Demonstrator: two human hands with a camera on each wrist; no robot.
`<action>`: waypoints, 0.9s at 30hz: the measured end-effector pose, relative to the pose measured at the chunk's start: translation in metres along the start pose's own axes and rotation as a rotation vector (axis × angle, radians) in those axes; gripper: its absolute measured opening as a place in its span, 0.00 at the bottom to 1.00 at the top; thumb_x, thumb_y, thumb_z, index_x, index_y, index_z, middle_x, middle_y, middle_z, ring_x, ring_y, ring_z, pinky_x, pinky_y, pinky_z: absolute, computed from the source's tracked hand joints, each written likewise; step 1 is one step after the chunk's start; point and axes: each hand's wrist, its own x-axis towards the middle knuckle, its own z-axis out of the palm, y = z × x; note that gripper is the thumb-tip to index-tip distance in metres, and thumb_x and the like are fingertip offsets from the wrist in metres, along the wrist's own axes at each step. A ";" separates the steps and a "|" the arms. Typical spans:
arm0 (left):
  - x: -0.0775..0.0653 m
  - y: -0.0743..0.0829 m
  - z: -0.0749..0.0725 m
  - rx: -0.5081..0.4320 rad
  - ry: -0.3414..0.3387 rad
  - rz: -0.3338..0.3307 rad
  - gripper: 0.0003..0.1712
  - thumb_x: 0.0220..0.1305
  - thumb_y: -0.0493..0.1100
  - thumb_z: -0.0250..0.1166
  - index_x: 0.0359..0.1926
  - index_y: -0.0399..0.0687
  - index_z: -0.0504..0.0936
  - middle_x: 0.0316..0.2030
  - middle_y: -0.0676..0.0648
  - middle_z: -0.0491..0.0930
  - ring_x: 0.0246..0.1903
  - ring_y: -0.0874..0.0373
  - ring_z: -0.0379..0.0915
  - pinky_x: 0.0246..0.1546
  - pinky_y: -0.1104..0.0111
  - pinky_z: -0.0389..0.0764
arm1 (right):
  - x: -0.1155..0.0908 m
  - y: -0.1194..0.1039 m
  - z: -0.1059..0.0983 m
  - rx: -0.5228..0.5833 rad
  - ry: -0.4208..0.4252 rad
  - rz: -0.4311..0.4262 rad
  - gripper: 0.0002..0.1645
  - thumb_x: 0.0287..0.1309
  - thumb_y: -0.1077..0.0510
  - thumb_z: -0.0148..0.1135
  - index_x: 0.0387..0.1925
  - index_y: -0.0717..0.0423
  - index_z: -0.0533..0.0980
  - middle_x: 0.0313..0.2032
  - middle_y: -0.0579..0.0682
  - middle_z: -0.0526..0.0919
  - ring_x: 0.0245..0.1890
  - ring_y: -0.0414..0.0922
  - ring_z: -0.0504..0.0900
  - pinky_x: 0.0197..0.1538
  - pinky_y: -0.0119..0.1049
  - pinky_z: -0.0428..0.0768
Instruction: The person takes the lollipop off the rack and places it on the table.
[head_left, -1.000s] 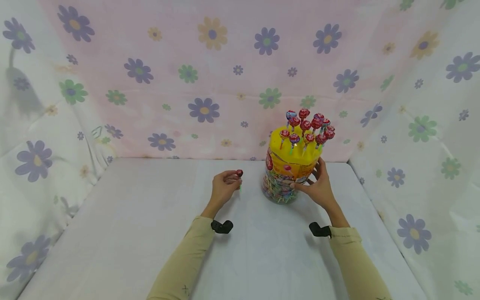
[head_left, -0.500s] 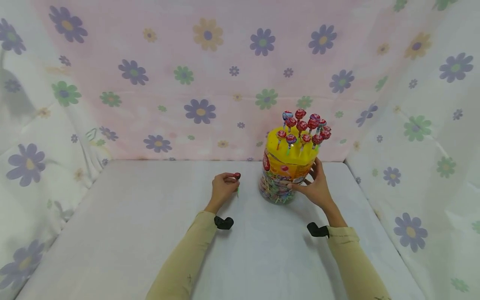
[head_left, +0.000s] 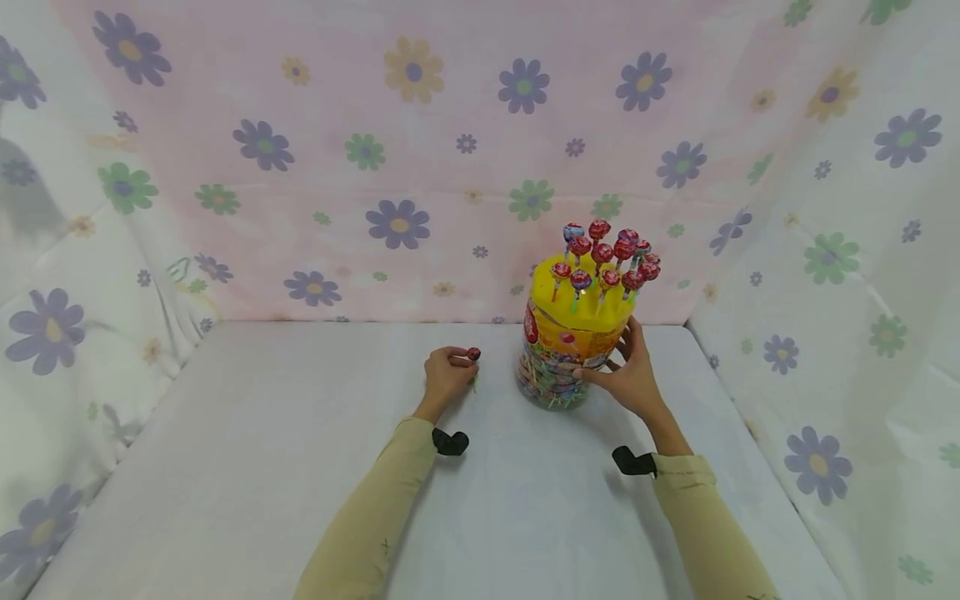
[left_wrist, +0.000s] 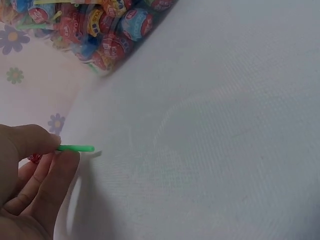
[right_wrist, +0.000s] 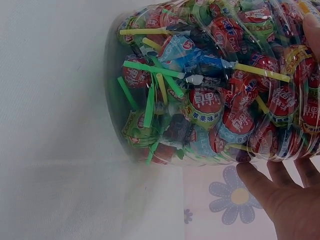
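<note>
My left hand (head_left: pixel 446 377) pinches a lollipop (head_left: pixel 474 354) with a dark red wrapped head and a green stick, held close over the table. In the left wrist view the green stick (left_wrist: pixel 76 148) pokes out between thumb and fingertips. My right hand (head_left: pixel 636 373) grips the side of a clear jar (head_left: pixel 553 379), thumb in front and fingers behind. Wrapped lollipops (right_wrist: pixel 205 105) with green and yellow sticks fill the jar. Several more lollipops (head_left: pixel 602 254) stand upright in its yellow lid (head_left: pixel 543 287). The jar is to the right of my left hand, a short gap away.
A white cloth covers the table (head_left: pixel 262 467). Behind it hangs a pink flowered curtain (head_left: pixel 322 167), with white flowered cloth (head_left: pixel 840 333) at both sides. Black wrist cameras (head_left: pixel 450 443) sit at both sleeve cuffs.
The whole scene has shifted slightly left in the head view. My left hand, still pinching the lollipop, has sunk a little lower in the view. The right hand keeps its grip on the jar.
</note>
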 end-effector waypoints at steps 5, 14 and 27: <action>0.001 -0.002 0.002 0.070 0.011 -0.006 0.16 0.55 0.30 0.73 0.46 0.31 0.84 0.34 0.37 0.88 0.30 0.52 0.86 0.34 0.67 0.87 | 0.000 0.000 0.000 -0.005 -0.002 -0.006 0.62 0.53 0.66 0.76 0.79 0.55 0.46 0.74 0.63 0.57 0.73 0.66 0.62 0.68 0.68 0.67; 0.000 -0.003 0.005 0.118 0.013 0.007 0.16 0.53 0.30 0.74 0.45 0.30 0.84 0.33 0.38 0.88 0.33 0.49 0.86 0.39 0.62 0.87 | -0.002 0.002 -0.001 0.002 0.001 -0.009 0.61 0.53 0.66 0.76 0.78 0.55 0.46 0.74 0.62 0.58 0.72 0.65 0.63 0.68 0.67 0.67; -0.004 -0.004 -0.002 0.164 0.021 0.063 0.19 0.55 0.35 0.76 0.45 0.28 0.83 0.35 0.34 0.87 0.36 0.44 0.86 0.39 0.57 0.87 | 0.001 0.002 -0.001 0.002 -0.003 -0.021 0.62 0.53 0.67 0.76 0.78 0.55 0.46 0.74 0.63 0.57 0.72 0.67 0.62 0.68 0.69 0.67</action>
